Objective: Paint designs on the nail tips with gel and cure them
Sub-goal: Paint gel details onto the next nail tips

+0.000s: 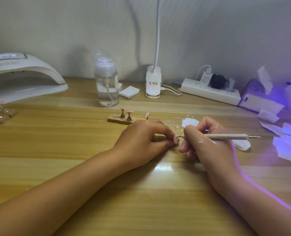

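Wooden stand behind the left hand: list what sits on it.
A bare round metal disc and two pegs with pink nail tips, a third tipped peg further right. The left hand covers the right end of the wooden stand; anything there is hidden.

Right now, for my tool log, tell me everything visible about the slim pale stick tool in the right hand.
The slim pale dotting tool has a matte beige handle with a fine metal pin at each end. It lies almost level, pinched near its front by the right hand. Its front pin is at the small pink nail tip held by the left hand.
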`<action>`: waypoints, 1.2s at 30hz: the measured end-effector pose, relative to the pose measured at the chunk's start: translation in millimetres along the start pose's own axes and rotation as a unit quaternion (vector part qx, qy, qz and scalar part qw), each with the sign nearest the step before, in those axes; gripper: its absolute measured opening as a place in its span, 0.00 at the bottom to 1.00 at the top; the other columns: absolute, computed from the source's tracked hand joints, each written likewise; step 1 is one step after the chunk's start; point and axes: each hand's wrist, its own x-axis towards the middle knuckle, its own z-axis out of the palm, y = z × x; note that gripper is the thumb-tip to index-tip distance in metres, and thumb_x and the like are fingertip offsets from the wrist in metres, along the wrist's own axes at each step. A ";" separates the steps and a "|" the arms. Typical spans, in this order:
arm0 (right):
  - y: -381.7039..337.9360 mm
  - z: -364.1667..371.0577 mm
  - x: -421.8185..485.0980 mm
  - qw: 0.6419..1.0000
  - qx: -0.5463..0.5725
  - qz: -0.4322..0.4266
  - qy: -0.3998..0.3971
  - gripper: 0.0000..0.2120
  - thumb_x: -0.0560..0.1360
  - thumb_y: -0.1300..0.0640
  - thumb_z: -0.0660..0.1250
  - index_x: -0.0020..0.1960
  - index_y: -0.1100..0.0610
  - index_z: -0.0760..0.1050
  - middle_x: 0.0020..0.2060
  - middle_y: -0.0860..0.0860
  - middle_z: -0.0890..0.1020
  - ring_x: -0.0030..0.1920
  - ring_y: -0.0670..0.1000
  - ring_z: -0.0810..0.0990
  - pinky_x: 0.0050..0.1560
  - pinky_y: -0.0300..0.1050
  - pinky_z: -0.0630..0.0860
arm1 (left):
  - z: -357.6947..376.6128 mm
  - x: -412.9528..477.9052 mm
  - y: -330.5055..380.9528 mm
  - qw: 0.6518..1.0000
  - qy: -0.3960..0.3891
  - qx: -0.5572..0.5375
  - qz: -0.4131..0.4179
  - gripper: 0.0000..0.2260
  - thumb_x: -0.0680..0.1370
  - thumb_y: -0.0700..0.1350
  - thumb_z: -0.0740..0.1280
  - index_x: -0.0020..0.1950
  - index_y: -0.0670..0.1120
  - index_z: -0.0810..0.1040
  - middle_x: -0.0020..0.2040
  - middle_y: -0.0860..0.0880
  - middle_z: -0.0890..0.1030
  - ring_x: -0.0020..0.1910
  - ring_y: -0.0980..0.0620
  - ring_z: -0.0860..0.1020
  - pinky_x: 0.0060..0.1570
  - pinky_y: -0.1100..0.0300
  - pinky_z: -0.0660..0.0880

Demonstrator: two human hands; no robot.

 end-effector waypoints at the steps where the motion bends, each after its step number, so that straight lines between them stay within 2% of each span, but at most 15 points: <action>1: -0.6 -0.1 -0.3 1.000 0.007 -0.001 0.003 0.11 0.71 0.65 0.66 0.33 0.56 0.67 0.24 0.57 0.80 0.21 0.46 0.72 0.22 0.36 0.68 | -0.1 0.0 0.0 1.000 0.000 -0.002 -0.001 0.03 0.75 0.49 0.73 0.47 0.56 0.86 0.47 0.57 0.83 0.35 0.68 0.72 0.40 0.62 0.66; 4: -2.0 -1.3 -0.3 0.999 0.040 -0.009 0.027 0.14 0.72 0.66 0.66 0.32 0.56 0.66 0.22 0.56 0.78 0.20 0.46 0.70 0.22 0.33 0.67 | -0.6 -0.1 0.3 1.000 -0.003 -0.002 0.001 0.03 0.75 0.49 0.73 0.47 0.56 0.86 0.48 0.57 0.83 0.35 0.67 0.73 0.42 0.60 0.70; 8: -2.1 -1.5 -0.1 0.996 0.066 -0.013 0.051 0.18 0.70 0.64 0.66 0.26 0.51 0.65 0.18 0.54 0.74 0.19 0.45 0.65 0.20 0.34 0.63 | -0.8 -0.1 1.0 1.000 -0.006 -0.007 -0.003 0.04 0.75 0.50 0.72 0.48 0.56 0.86 0.48 0.57 0.83 0.35 0.69 0.72 0.41 0.61 0.68; 11: -3.1 0.2 -0.5 0.996 0.069 -0.002 0.049 0.14 0.65 0.60 0.65 0.25 0.51 0.64 0.17 0.53 0.71 0.19 0.47 0.64 0.20 0.34 0.61 | -0.7 0.3 1.1 1.000 -0.006 -0.009 -0.005 0.04 0.75 0.51 0.72 0.48 0.55 0.86 0.48 0.57 0.83 0.35 0.68 0.73 0.43 0.60 0.71; 14: -2.1 0.2 -0.9 0.999 0.040 0.000 0.034 0.11 0.63 0.59 0.65 0.26 0.52 0.64 0.19 0.56 0.74 0.19 0.47 0.66 0.20 0.33 0.63 | -1.2 0.1 1.3 1.000 -0.003 -0.010 -0.006 0.04 0.75 0.50 0.72 0.47 0.55 0.86 0.48 0.56 0.83 0.34 0.68 0.73 0.46 0.56 0.74; 17: 0.6 -0.5 -0.4 1.000 0.012 -0.007 0.021 0.15 0.67 0.61 0.68 0.27 0.51 0.66 0.21 0.58 0.78 0.19 0.47 0.69 0.22 0.34 0.66 | -1.2 -0.3 1.2 1.000 -0.002 -0.007 -0.003 0.03 0.75 0.49 0.73 0.47 0.55 0.86 0.47 0.56 0.83 0.34 0.68 0.73 0.49 0.54 0.75; 21: 1.4 0.4 0.4 1.000 -0.004 -0.005 0.013 0.12 0.64 0.58 0.67 0.27 0.51 0.66 0.22 0.59 0.79 0.20 0.48 0.70 0.22 0.35 0.67 | -1.0 0.5 0.9 1.000 -0.001 -0.007 0.001 0.04 0.75 0.49 0.73 0.48 0.55 0.86 0.47 0.56 0.83 0.34 0.69 0.73 0.46 0.57 0.74; 25: 1.9 0.9 0.5 1.000 -0.004 0.001 0.011 0.10 0.63 0.57 0.66 0.27 0.51 0.67 0.23 0.59 0.79 0.20 0.48 0.70 0.22 0.36 0.67 | -0.6 0.1 0.2 1.000 -0.003 -0.008 0.003 0.04 0.75 0.48 0.73 0.48 0.55 0.86 0.46 0.56 0.83 0.34 0.70 0.72 0.41 0.61 0.67; 36: 2.5 0.5 1.1 1.000 -0.008 -0.003 0.011 0.09 0.63 0.57 0.66 0.27 0.51 0.67 0.24 0.60 0.79 0.20 0.48 0.70 0.22 0.37 0.67 | -0.1 0.3 -0.3 1.000 -0.003 -0.010 0.000 0.03 0.75 0.49 0.73 0.47 0.55 0.86 0.47 0.56 0.83 0.33 0.69 0.72 0.41 0.60 0.68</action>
